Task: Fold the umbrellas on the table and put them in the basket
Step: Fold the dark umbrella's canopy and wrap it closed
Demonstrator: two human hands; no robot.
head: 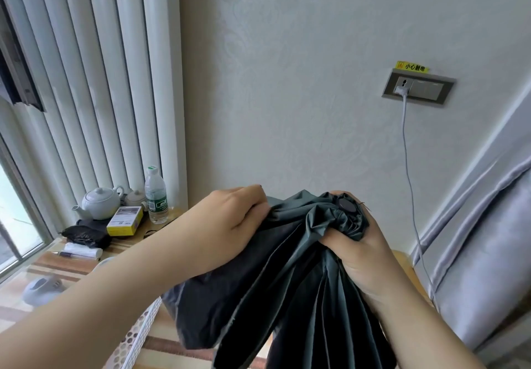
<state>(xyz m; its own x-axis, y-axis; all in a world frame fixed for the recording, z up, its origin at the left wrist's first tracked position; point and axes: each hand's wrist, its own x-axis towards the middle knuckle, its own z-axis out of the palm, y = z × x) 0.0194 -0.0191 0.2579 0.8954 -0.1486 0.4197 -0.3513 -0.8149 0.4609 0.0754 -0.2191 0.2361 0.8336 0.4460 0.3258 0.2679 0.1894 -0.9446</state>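
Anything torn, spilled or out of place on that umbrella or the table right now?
Nothing stands out. Both hands, left hand and right hand, grip the dark umbrella, its cloth bunched loosely but untorn. The teapot and water bottle stand upright.

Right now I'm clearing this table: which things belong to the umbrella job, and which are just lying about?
Job: dark umbrella, held by left hand and right hand; white basket.
Lying about: teapot, water bottle, yellow box, pen.
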